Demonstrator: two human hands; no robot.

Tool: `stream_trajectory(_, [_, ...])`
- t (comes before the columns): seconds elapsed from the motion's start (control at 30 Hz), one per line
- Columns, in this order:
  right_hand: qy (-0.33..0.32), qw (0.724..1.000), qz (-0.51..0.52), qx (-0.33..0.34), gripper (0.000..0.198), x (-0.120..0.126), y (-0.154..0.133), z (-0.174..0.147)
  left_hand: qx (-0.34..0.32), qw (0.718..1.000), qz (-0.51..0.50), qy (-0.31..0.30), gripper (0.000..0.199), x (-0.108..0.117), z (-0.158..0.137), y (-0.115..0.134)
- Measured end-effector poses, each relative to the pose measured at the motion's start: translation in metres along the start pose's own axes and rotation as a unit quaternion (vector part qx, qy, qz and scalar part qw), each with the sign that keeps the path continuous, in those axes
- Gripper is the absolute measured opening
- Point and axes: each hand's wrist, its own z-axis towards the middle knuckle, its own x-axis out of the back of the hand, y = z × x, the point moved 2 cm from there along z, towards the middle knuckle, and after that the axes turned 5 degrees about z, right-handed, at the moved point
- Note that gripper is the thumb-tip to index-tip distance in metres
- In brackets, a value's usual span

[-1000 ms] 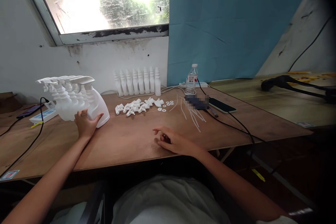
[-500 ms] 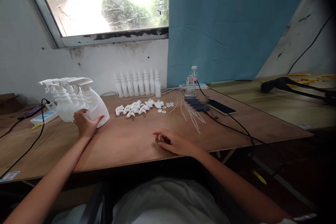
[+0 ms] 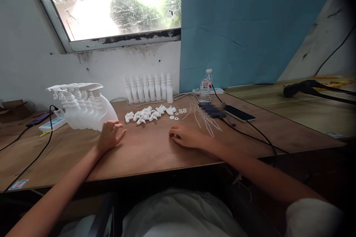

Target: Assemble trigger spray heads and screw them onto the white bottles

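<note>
My left hand (image 3: 110,135) is beside the front of a row of white spray bottles (image 3: 107,113) at the left of the table. Its fingers are apart with nothing in them. The bottles stand upright, pressed close together, with trigger heads fitted. My right hand (image 3: 183,136) hovers low over or rests on the table, its fingers loosely curled downward and the thumb apart; no object shows in it. Ahead of it lie small white rings (image 3: 176,119). A heap of loose white trigger heads (image 3: 148,114) lies between and beyond the two hands.
White bottles without triggers (image 3: 146,89) stand along the wall. At the right are a water bottle (image 3: 205,87), thin white tubes (image 3: 208,127), a phone (image 3: 240,113) and black cables. A power strip (image 3: 52,124) lies far left on the wooden table (image 3: 139,155).
My left hand has let go of the front spray bottle, which now stands against the row, and drawn back to the right. My right hand has moved slightly forward. The view has shifted a little.
</note>
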Motion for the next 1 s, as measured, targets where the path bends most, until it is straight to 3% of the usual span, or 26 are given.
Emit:
stream_trajectory(0.07, [-0.006, 0.997, -0.061, -0.049, 0.017, 0.009, 0.026, 0.021, -0.064, 0.997, -0.023, -0.047, 0.026, -0.014, 0.012, 0.019])
stream_trajectory(0.13, [0.006, 0.993, -0.077, -0.094, 0.016, 0.017, 0.052, 0.042, -0.065, 0.996, -0.038, -0.048, 0.032, -0.031, 0.029, 0.033])
stream_trajectory(0.3, [0.006, 0.979, -0.061, -0.193, 0.017, 0.021, 0.094, 0.068, 0.091, 0.993, -0.027, -0.076, 0.076, -0.074, 0.064, 0.036])
stream_trajectory(0.37, [0.011, 0.979, -0.040, -0.201, 0.019, 0.017, 0.098, 0.067, 0.155, 0.979, -0.047, -0.124, 0.079, -0.087, 0.068, 0.029])
stream_trajectory(0.47, [0.033, 0.978, -0.018, -0.205, 0.016, 0.011, 0.098, 0.063, 0.195, 0.963, -0.097, -0.158, 0.070, -0.097, 0.068, 0.018])
stream_trajectory(0.67, [0.095, 0.973, 0.005, -0.210, 0.008, 0.008, 0.098, 0.061, 0.215, 0.965, -0.117, -0.091, 0.063, -0.092, 0.069, 0.016])
stream_trajectory(0.83, [0.163, 0.974, 0.027, -0.155, 0.008, 0.011, 0.089, 0.061, 0.182, 0.962, -0.197, 0.060, 0.044, -0.063, 0.071, 0.038])
stream_trajectory(0.9, [0.194, 0.973, 0.032, -0.122, 0.013, 0.012, 0.081, 0.060, 0.156, 0.950, -0.264, 0.057, 0.035, -0.054, 0.070, 0.055])
stream_trajectory(1.0, [0.226, 0.971, 0.036, -0.063, 0.021, 0.011, 0.066, 0.059, 0.126, 0.909, -0.396, -0.017, 0.040, -0.051, 0.067, 0.088])
